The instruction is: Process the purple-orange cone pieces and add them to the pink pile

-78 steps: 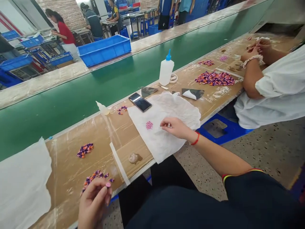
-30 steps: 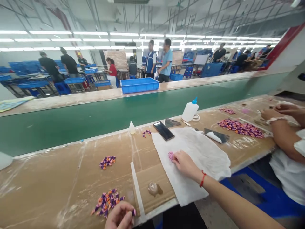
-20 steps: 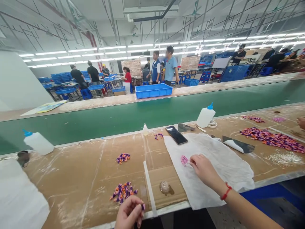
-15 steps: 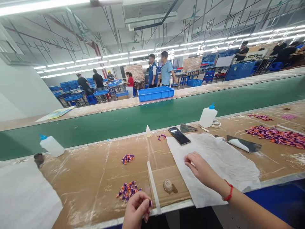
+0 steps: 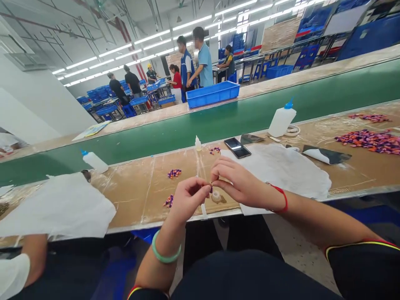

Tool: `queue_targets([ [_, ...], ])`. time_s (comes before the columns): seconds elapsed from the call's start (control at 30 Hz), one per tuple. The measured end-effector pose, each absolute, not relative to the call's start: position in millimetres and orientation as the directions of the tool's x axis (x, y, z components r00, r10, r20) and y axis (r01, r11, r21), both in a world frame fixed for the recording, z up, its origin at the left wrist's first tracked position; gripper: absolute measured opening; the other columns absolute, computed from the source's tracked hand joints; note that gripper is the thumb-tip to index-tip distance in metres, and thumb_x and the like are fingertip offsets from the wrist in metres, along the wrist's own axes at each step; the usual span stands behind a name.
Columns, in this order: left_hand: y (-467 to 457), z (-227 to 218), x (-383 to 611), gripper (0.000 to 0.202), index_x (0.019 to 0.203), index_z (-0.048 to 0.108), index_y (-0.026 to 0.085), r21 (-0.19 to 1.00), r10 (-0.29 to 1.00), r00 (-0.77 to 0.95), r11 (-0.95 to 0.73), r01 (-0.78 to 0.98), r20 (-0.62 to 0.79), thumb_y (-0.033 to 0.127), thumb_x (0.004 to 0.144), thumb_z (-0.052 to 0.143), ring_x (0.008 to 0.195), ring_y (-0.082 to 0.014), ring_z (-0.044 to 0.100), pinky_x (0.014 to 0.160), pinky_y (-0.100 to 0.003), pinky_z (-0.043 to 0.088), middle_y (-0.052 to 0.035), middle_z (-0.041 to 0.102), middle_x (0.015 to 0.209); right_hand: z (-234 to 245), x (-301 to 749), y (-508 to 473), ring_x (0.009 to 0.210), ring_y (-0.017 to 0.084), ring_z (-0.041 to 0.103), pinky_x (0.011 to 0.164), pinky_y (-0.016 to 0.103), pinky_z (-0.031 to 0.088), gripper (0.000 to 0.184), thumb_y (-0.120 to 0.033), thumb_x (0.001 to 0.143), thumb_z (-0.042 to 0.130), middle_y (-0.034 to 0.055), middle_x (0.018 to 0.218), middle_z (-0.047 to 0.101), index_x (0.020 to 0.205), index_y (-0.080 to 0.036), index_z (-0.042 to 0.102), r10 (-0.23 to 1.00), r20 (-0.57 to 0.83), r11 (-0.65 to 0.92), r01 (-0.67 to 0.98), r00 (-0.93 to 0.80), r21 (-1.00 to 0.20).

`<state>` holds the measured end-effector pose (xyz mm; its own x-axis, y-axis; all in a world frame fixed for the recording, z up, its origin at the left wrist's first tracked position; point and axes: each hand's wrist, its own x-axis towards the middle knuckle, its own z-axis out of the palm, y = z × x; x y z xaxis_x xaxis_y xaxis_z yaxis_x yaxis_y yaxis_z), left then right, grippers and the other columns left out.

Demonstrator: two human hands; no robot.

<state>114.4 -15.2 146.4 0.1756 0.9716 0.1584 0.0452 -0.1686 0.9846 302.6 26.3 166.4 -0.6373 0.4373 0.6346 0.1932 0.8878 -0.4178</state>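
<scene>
My left hand [image 5: 187, 199] and my right hand [image 5: 237, 183] meet in front of me above the near edge of the cardboard-covered bench [image 5: 134, 191]. Both pinch a tiny piece [image 5: 211, 188] between their fingertips; it is too small to name. Just beyond the hands stands a small clear glue cup [image 5: 216, 196]. Small heaps of purple and orange pieces [image 5: 174, 173] lie on the bench behind my left hand. A crumpled white sheet [image 5: 281, 168] lies right of my right hand.
A dark phone [image 5: 237, 147] and a tiny dropper bottle [image 5: 198, 143] sit by the green conveyor belt [image 5: 187, 129]. A white glue bottle [image 5: 281, 119], a big pile of pieces [image 5: 368, 141] and another white sheet [image 5: 59, 206] lie along the bench. A blue crate [image 5: 212, 93] and people are beyond.
My right hand has left the white sheet and come to meet my left hand, which rose from the bench edge. The view dropped back toward my lap.
</scene>
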Motion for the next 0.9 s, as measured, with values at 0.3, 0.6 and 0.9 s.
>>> queue_targets([
  [0.3, -27, 154, 127, 0.026, 0.075, 0.065, 0.015, 0.942, 0.952, 0.159, -0.289, 0.17, 0.264, 0.04, 0.082, 0.069, 0.045, -0.0071, 0.044, 0.047, -0.021, 0.037, 0.0008, 0.058, 0.058, 171, 313, 17, 0.08, 0.022, 0.046, 0.071, 0.036, 0.044, 0.021, -0.009, 0.099, 0.04, 0.0069, 0.081, 0.056, 0.083, -0.018, 0.052, 0.301, 0.668, 0.952, 0.253, -0.68, -0.172],
  [0.6, -21, 139, 138, 0.019, 0.066, 0.062, 0.014, 0.922, 0.964, 0.054, -0.267, 0.281, 0.262, 0.031, 0.074, 0.062, 0.051, -0.0082, 0.043, 0.05, -0.021, 0.033, 0.0013, 0.053, 0.056, 160, 312, 17, 0.074, 0.022, 0.044, 0.067, 0.034, 0.041, 0.025, -0.006, 0.097, 0.041, 0.0065, 0.076, 0.054, 0.078, -0.018, 0.052, 0.33, 0.645, 0.933, 0.34, -0.689, -0.115],
  [0.9, -25, 132, 141, 0.016, 0.066, 0.06, 0.015, 0.933, 0.968, 0.001, -0.243, 0.266, 0.252, 0.03, 0.072, 0.06, 0.05, -0.0078, 0.04, 0.05, -0.022, 0.031, 0.0028, 0.05, 0.055, 150, 312, 18, 0.071, 0.02, 0.046, 0.064, 0.032, 0.037, 0.024, -0.01, 0.096, 0.043, 0.0051, 0.072, 0.057, 0.075, -0.018, 0.053, 0.365, 0.628, 0.927, 0.331, -0.687, -0.176],
])
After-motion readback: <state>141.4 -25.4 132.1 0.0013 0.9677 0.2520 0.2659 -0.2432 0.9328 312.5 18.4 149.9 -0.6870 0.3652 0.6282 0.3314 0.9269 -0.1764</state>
